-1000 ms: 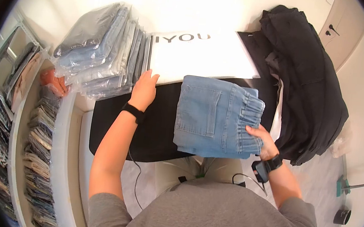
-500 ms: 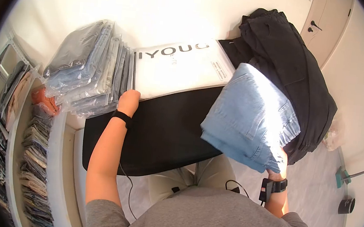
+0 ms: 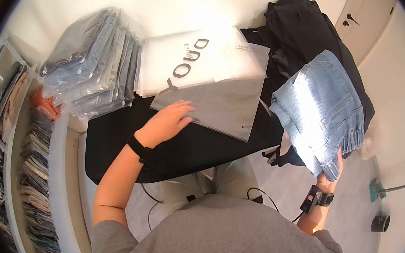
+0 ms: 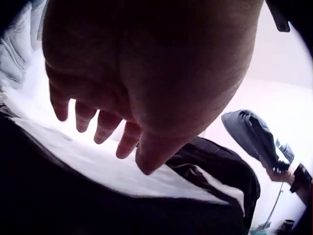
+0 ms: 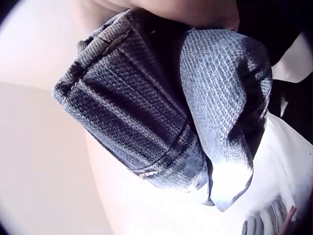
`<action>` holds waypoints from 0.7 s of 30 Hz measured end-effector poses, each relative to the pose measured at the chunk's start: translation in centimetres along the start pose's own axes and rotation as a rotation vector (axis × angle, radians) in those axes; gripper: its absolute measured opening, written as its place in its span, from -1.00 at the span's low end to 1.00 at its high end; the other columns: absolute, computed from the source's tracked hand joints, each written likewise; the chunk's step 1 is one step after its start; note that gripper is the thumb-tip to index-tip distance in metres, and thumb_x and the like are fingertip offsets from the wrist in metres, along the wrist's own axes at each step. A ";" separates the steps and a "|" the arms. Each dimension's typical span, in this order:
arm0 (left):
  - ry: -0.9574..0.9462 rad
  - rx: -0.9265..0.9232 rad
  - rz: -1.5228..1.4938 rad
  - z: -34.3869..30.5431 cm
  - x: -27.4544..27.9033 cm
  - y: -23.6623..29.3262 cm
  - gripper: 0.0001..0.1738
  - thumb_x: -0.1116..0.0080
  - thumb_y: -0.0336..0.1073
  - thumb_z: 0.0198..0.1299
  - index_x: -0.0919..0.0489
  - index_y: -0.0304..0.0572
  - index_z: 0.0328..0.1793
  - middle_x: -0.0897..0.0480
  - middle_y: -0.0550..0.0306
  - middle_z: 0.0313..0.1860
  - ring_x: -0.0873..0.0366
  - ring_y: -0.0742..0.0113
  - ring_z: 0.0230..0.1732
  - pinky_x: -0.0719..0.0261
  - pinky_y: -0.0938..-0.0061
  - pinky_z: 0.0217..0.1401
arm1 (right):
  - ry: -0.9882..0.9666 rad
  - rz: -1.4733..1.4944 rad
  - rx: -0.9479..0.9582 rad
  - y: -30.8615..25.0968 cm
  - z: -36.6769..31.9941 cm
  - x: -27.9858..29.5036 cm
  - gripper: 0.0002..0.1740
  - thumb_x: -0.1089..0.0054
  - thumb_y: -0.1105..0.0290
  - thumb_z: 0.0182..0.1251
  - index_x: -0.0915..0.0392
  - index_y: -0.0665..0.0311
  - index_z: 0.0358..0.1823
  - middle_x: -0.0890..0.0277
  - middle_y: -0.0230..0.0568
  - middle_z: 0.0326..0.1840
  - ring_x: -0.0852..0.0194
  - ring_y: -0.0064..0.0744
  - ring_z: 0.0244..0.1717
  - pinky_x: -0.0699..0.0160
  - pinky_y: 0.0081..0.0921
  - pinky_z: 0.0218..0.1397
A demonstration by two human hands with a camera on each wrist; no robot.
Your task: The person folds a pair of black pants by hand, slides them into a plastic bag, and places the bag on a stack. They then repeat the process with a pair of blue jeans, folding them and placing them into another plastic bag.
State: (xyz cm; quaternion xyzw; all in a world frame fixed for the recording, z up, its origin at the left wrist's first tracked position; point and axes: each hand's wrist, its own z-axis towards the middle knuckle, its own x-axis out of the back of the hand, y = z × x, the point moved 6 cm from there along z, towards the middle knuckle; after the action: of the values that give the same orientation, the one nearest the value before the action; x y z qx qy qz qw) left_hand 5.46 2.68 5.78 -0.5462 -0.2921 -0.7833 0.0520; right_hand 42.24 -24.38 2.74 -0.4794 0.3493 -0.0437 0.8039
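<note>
My right hand grips the elastic waist end of folded light-blue jeans, held up at the right, off the table. The right wrist view shows the folded denim close up under the hand. My left hand is spread, fingers relaxed, at the near edge of a clear-fronted bag that lies askew on a stack of white printed bags. Fingers of the left hand hang apart in the left wrist view; whether they touch the bag cannot be told.
Bagged folded clothes are piled at the table's left. Dark trousers heap at the right. The black table curves in front of the body. Shelves of clothes stand at the left; a cable hangs near the legs.
The jeans have gone from over the table to the right and up in my right hand. The top bag has turned and slid toward the body, and my left hand has moved right.
</note>
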 end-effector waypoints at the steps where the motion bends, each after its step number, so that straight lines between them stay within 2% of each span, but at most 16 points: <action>1: -0.005 0.001 -0.005 -0.7 -0.3 -0.5 -0.56 -0.08 -0.15 0.26 -0.46 -0.28 0.16 -0.44 -0.18 0.24 -0.34 -0.12 0.30 -0.34 0.16 0.29 | 0.004 -0.004 -0.004 0.1 -0.1 0.3 -0.50 0.08 0.19 0.46 -0.28 0.41 0.26 -0.42 -0.10 0.21 -0.44 -0.27 0.16 -0.49 -0.28 0.20; 3: -0.121 0.148 0.509 -2.1 -1.4 -2.0 -0.44 -0.08 -0.06 0.26 -0.37 -0.19 0.30 -0.30 -0.16 0.37 -0.18 -0.10 0.42 -0.23 0.00 0.35 | 0.063 -0.241 0.040 -0.1 -0.4 0.7 -0.24 -0.08 -0.08 0.32 -0.26 0.45 0.28 -0.42 -0.09 0.19 -0.44 -0.31 0.15 -0.46 -0.32 0.22; 4: -0.194 0.227 0.451 -2.5 -2.2 -2.9 -0.35 -0.07 0.03 0.24 -0.31 -0.16 0.36 -0.21 -0.14 0.43 -0.07 -0.08 0.47 -0.15 -0.11 0.37 | 0.067 -0.440 0.013 -0.5 -0.6 0.4 0.14 -0.22 -0.40 -0.03 -0.23 0.50 0.29 -0.43 -0.11 0.18 -0.43 -0.35 0.15 -0.42 -0.38 0.24; 5: -0.200 0.229 0.449 -3.0 -2.8 -3.0 -0.35 -0.07 0.03 0.24 -0.31 -0.16 0.36 -0.21 -0.14 0.43 -0.07 -0.08 0.47 -0.15 -0.11 0.37 | 0.069 -0.441 0.006 -0.3 -0.2 -0.2 0.14 -0.22 -0.40 -0.03 -0.23 0.50 0.29 -0.43 -0.11 0.18 -0.43 -0.35 0.15 -0.42 -0.38 0.24; 7: -0.156 0.275 0.390 -3.7 -3.5 -1.8 -0.31 -0.05 0.07 0.23 -0.29 -0.17 0.38 -0.23 -0.14 0.42 -0.11 -0.10 0.45 -0.13 -0.09 0.38 | 0.303 -0.338 -0.307 1.7 0.4 -0.3 0.40 -0.31 -0.53 -0.39 -0.20 0.51 0.31 -0.44 -0.13 0.17 -0.43 -0.37 0.14 -0.39 -0.42 0.24; 8: -0.115 0.235 0.413 -3.9 -3.7 -0.8 -0.32 -0.10 0.06 0.20 -0.35 -0.21 0.33 -0.27 -0.20 0.38 -0.22 -0.10 0.36 -0.16 -0.04 0.36 | 0.066 -0.363 -0.190 2.0 0.1 -1.1 0.17 -0.33 -0.37 -0.12 -0.26 0.50 0.28 -0.45 -0.16 0.17 -0.43 -0.41 0.12 -0.41 -0.46 0.21; 9: -0.123 0.235 0.412 -4.0 -4.0 0.6 -0.32 -0.10 0.06 0.20 -0.35 -0.21 0.33 -0.27 -0.20 0.38 -0.22 -0.10 0.36 -0.16 -0.04 0.36 | -0.001 -0.290 -0.250 2.8 0.1 -1.1 -0.04 -0.33 -0.20 0.06 -0.33 0.50 0.24 -0.45 -0.20 0.16 -0.42 -0.43 0.13 -0.40 -0.52 0.20; 11: -0.182 0.131 0.393 -4.3 -4.3 4.0 -0.35 -0.13 0.04 0.16 -0.42 -0.26 0.26 -0.35 -0.24 0.30 -0.32 -0.07 0.23 -0.21 0.03 0.32 | 0.003 0.217 -0.388 5.9 1.6 -2.0 -0.67 -0.03 0.32 0.40 -0.50 0.44 0.02 -0.59 -0.18 -0.03 -0.60 -0.45 -0.09 -0.59 -0.52 0.00; 12: -0.083 -0.003 0.381 -4.6 -4.2 5.7 -0.40 -0.16 0.00 0.13 -0.47 -0.29 0.18 -0.42 -0.24 0.20 -0.37 -0.05 0.11 -0.25 0.11 0.26 | -0.109 -0.168 -0.133 4.7 1.7 -5.7 -0.66 -0.12 0.33 0.34 -0.52 0.43 0.02 -0.58 -0.26 -0.03 -0.54 -0.53 -0.04 -0.50 -0.57 0.07; 13: -0.090 -0.001 0.379 -4.9 -4.5 5.8 -0.40 -0.16 0.00 0.13 -0.47 -0.29 0.18 -0.42 -0.24 0.20 -0.37 -0.05 0.11 -0.25 0.11 0.26 | -0.163 -0.213 -0.296 6.6 2.6 -5.3 -0.60 -0.19 0.34 0.27 -0.48 0.43 0.07 -0.57 -0.33 -0.04 -0.47 -0.59 0.00 -0.43 -0.58 0.12; 15: -0.031 -0.032 0.302 -5.3 -4.5 6.2 -0.44 -0.21 -0.07 0.11 -0.48 -0.31 0.15 -0.46 -0.21 0.14 -0.39 -0.06 0.08 -0.27 0.16 0.26 | -0.283 -0.298 -0.321 8.1 3.5 -7.6 -0.59 -0.23 0.37 0.24 -0.47 0.44 0.06 -0.58 -0.30 -0.07 -0.53 -0.52 -0.06 -0.49 -0.54 0.06; 16: -0.009 -0.019 0.263 -5.5 -4.1 6.1 -0.54 -0.24 -0.16 0.10 -0.54 -0.33 0.04 -0.48 -0.23 0.08 -0.40 -0.06 0.07 -0.33 0.20 0.21 | -0.226 -0.070 -0.620 9.4 4.4 -9.8 -0.61 -0.22 0.39 0.25 -0.46 0.44 0.05 -0.58 -0.25 -0.08 -0.56 -0.47 -0.10 -0.52 -0.50 0.04; 17: -0.013 -0.021 0.264 -5.8 -4.3 5.7 -0.54 -0.24 -0.16 0.10 -0.54 -0.33 0.04 -0.48 -0.23 0.08 -0.40 -0.06 0.07 -0.33 0.20 0.21 | -0.163 0.166 -0.911 10.3 4.5 -12.2 -0.63 -0.21 0.41 0.25 -0.46 0.44 0.04 -0.59 -0.21 -0.08 -0.59 -0.42 -0.13 -0.55 -0.46 0.02; 19: -0.076 0.069 0.093 -6.3 -4.8 4.3 -0.59 -0.17 -0.26 0.16 -0.50 -0.40 0.06 -0.47 -0.28 0.07 -0.33 -0.19 0.16 -0.31 0.10 0.22 | -0.187 0.137 -0.953 10.2 4.9 -15.0 -0.65 -0.21 0.40 0.26 -0.46 0.43 0.02 -0.59 -0.17 -0.10 -0.61 -0.39 -0.16 -0.58 -0.43 -0.01; 21: -0.065 0.085 0.033 -6.5 -4.5 3.9 -0.62 -0.16 -0.31 0.15 -0.51 -0.40 0.04 -0.47 -0.27 0.07 -0.32 -0.20 0.18 -0.31 0.11 0.24 | -0.209 0.108 -0.995 10.9 4.7 -15.7 -0.67 -0.21 0.40 0.26 -0.46 0.42 0.00 -0.60 -0.13 -0.12 -0.63 -0.36 -0.20 -0.61 -0.40 -0.04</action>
State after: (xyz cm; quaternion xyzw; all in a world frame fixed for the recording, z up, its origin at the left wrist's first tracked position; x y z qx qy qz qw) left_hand 3.43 -4.93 1.81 -0.5734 -0.3176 -0.7511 0.0784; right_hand 30.40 -8.67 3.54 -0.7874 0.2696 0.2175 0.5100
